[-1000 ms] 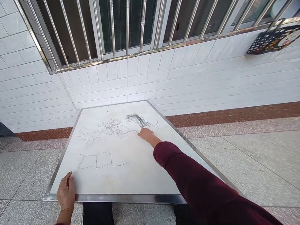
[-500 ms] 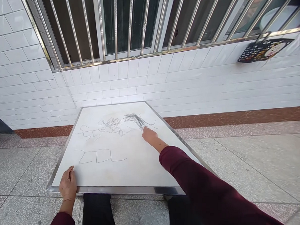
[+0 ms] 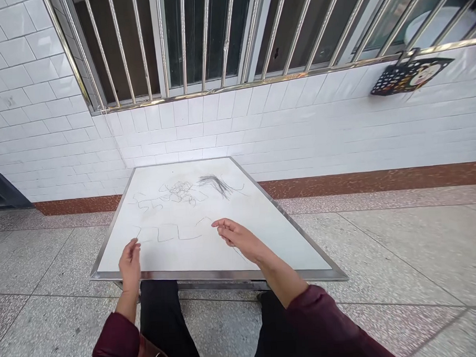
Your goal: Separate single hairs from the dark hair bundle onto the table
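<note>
Above the middle of a white tabletop (image 3: 210, 258), my right hand (image 3: 238, 239) pinches a thin dark strand (image 3: 203, 219) that curves out past the fingertips and trails below the palm. My left hand (image 3: 130, 259) is over the near left edge, thumb and fingers pressed together; whether they hold a strand end is too fine to make out. Between the hands lie strands bent into square steps (image 3: 167, 225). Farther back are a loose tangle of strands (image 3: 181, 191) and, right of it, a dense dark bundle of strands (image 3: 216, 184).
The table has a metal rim (image 3: 226, 275) and its far side is by a white tiled wall (image 3: 204, 130). Metal window bars (image 3: 206, 43) run above, with a patterned black bag (image 3: 409, 76) hanging at the right. My legs (image 3: 163, 313) are under the near edge.
My right hand has come back from the dark bundle toward me, with a thin strand in it. My left hand has risen from the table's edge to over the surface. The view has shifted slightly.
</note>
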`<state>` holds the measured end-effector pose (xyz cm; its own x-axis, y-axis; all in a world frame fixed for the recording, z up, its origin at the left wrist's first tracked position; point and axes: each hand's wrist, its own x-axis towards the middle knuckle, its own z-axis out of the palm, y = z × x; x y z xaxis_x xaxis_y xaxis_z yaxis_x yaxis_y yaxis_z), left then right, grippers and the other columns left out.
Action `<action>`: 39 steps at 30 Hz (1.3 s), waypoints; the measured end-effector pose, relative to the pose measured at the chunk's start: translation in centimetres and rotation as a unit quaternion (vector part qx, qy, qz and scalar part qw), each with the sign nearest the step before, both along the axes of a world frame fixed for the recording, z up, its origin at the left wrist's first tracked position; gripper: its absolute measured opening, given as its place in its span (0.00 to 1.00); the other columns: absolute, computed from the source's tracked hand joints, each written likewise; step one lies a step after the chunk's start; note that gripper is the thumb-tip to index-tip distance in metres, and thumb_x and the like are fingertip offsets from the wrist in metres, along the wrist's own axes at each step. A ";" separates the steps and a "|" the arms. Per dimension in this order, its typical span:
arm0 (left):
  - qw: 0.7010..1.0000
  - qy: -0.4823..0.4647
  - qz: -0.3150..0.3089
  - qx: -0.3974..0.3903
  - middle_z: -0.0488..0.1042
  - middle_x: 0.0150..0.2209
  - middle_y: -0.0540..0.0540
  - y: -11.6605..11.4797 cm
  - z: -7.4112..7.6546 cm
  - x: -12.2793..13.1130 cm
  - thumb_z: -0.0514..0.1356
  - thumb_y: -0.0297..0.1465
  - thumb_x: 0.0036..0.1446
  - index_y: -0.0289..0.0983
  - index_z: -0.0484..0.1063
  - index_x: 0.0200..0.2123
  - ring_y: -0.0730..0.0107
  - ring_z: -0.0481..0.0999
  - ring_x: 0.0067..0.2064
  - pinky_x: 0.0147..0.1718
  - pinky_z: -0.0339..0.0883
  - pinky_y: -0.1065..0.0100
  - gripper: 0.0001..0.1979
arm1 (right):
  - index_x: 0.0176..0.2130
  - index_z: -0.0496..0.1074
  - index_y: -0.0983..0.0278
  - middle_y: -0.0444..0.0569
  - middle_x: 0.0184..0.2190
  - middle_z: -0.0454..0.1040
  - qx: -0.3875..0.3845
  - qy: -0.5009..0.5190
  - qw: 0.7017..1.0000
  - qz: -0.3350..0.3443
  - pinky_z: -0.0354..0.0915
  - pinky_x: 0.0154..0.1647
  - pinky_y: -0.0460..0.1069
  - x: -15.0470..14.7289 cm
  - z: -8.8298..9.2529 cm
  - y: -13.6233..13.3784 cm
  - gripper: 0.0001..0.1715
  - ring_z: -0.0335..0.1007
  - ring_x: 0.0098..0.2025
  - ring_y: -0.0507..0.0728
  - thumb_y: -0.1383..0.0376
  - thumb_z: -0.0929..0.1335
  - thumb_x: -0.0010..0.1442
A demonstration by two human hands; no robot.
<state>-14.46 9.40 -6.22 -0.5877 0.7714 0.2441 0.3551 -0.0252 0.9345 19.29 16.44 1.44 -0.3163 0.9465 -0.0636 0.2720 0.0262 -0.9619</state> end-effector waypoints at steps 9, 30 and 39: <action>0.898 -0.226 -0.372 -0.063 0.78 0.41 0.40 -3.7 6.0 10.3 0.61 0.45 0.57 0.35 0.67 0.56 0.67 0.78 0.37 0.38 0.70 0.66 0.28 | 0.41 0.70 0.63 0.41 0.28 0.57 -0.165 0.223 0.955 0.105 0.41 0.21 0.45 -1.4 0.2 -9.2 0.16 0.43 0.23 0.46 0.56 0.70 0.57; 0.843 -0.239 -0.451 -0.170 0.78 0.32 0.46 -7.9 7.5 11.3 0.64 0.41 0.54 0.36 0.65 0.57 0.76 0.73 0.22 0.22 0.63 0.72 0.30 | 0.35 0.70 0.60 0.43 0.27 0.70 0.139 -0.096 0.979 0.113 0.59 0.31 0.46 -1.5 -0.2 -12.4 0.12 0.63 0.29 0.51 0.61 0.61 0.66; 0.890 -0.235 -0.363 -0.147 0.75 0.29 0.48 -7.9 7.4 7.9 0.65 0.39 0.53 0.35 0.64 0.57 0.76 0.71 0.24 0.24 0.63 0.73 0.31 | 0.34 0.71 0.59 0.43 0.26 0.68 0.099 -0.087 0.991 0.034 0.57 0.29 0.47 -0.2 -0.3 -12.3 0.14 0.60 0.27 0.52 0.57 0.61 0.64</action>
